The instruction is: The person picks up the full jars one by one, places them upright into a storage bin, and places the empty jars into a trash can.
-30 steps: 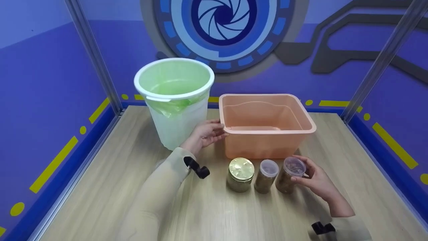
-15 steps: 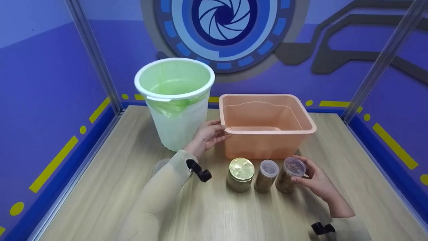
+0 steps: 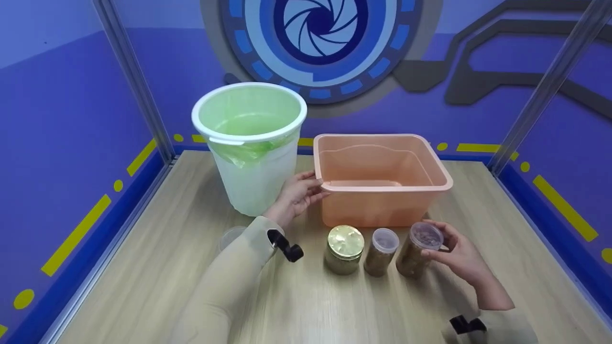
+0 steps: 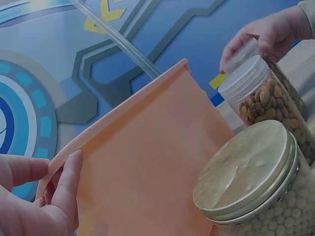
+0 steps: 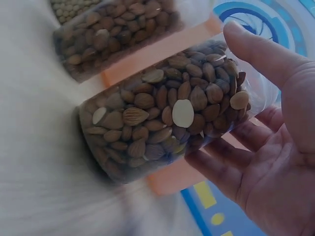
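My left hand (image 3: 295,197) pinches the near left rim of an orange-pink plastic bin (image 3: 377,209), thumb and fingers either side of the edge in the left wrist view. In my right hand (image 3: 463,262) is a clear plastic jar of almonds (image 5: 147,115), gripped near its translucent lid (image 3: 426,235); it leans a little to the right. Just left of it stands a slimmer lidded jar (image 3: 377,262), full of brown nuts in the left wrist view. Beside that is a wider jar with a gold lid (image 4: 243,169), holding pale round beans or peas.
A white bucket (image 3: 258,184) with a green liner stands behind my left forearm. Partly hidden by the left sleeve is a clear round container (image 3: 230,236) on the wooden tabletop (image 3: 306,306). Blue panels (image 3: 62,157) and metal posts (image 3: 138,81) enclose the table.
My right hand and the almond jar have shifted slightly right, and the jar's lid has moved away from the slimmer jar. My left hand has slid slightly right along the bin's rim.
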Action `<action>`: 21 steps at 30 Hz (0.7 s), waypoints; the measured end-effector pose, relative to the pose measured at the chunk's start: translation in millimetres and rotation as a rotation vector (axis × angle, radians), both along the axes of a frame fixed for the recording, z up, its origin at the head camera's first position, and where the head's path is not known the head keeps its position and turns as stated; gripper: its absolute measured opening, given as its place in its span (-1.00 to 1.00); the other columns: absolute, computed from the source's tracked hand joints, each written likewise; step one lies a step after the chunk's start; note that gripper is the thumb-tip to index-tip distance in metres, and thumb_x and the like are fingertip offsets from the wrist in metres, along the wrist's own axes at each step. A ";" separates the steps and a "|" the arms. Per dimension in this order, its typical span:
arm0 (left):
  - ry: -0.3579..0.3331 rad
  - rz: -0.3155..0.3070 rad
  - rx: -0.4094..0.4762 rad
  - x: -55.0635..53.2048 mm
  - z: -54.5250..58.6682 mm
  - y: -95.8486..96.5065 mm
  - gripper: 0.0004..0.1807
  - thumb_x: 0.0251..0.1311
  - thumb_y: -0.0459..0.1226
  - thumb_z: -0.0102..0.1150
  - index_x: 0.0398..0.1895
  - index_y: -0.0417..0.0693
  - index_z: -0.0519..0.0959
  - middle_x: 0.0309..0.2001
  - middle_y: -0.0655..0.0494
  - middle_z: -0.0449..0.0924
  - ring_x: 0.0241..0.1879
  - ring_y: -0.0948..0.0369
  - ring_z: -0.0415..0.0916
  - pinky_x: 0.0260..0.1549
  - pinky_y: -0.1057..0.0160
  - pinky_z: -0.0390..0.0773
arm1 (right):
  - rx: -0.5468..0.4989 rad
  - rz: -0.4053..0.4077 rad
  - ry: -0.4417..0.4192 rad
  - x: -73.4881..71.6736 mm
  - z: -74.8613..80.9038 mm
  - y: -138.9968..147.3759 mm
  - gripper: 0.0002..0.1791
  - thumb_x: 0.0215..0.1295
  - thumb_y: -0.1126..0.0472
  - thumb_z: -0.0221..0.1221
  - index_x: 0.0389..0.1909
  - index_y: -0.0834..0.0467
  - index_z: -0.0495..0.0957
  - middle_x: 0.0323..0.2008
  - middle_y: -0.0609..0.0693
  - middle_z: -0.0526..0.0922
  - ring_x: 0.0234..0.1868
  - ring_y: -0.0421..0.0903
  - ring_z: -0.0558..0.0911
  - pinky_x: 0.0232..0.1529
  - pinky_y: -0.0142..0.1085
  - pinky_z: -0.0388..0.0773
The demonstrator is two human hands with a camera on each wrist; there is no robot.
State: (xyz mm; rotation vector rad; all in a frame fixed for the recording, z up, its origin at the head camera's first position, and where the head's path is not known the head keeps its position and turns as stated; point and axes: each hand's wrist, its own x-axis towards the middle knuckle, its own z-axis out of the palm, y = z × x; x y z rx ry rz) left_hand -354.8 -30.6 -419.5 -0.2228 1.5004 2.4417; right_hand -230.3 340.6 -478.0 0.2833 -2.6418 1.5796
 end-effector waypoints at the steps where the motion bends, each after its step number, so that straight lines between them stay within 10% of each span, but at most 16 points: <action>1: -0.001 -0.001 0.000 -0.4 -0.1 0.2 -0.41 0.35 -0.55 0.13 0.45 -0.28 0.36 0.23 -0.33 0.54 -0.17 0.08 0.64 -0.20 0.23 0.83 | 0.009 -0.007 0.004 0.9 8.1 0.3 -0.23 0.24 0.23 0.44 0.43 0.24 0.33 0.22 0.06 0.57 0.04 -0.42 0.59 -0.04 -0.50 0.67; 7: 0.007 0.001 0.009 -1.0 0.0 0.0 -0.42 0.34 -0.55 0.12 0.43 -0.30 0.36 0.20 -0.33 0.55 -0.13 0.05 0.66 -0.22 0.25 0.82 | -0.097 0.016 0.208 -2.8 77.6 -9.6 -0.33 0.16 0.52 0.38 0.32 0.34 0.42 -0.01 -0.28 0.66 -0.07 -0.37 0.64 -0.14 -0.55 0.67; 13: 0.018 0.002 0.006 -1.2 -0.3 -0.1 -0.43 0.33 -0.55 0.13 0.42 -0.31 0.36 0.19 -0.34 0.56 -0.16 0.06 0.66 -0.19 0.23 0.83 | -0.215 0.009 0.336 -37.3 143.0 -40.8 -0.36 0.13 0.56 0.38 0.27 0.30 0.48 -0.05 -0.19 0.69 -0.10 -0.29 0.66 -0.14 -0.57 0.66; 21: 0.024 0.011 0.024 -3.6 -2.6 0.2 -0.42 0.32 -0.58 0.13 0.41 -0.32 0.35 0.22 -0.36 0.54 -0.11 0.02 0.67 -0.15 0.18 0.83 | -0.130 0.042 0.191 -118.6 157.0 -97.2 -0.23 0.18 0.27 0.47 0.38 0.25 0.37 0.10 0.02 0.62 0.05 -0.19 0.63 0.03 -0.49 0.63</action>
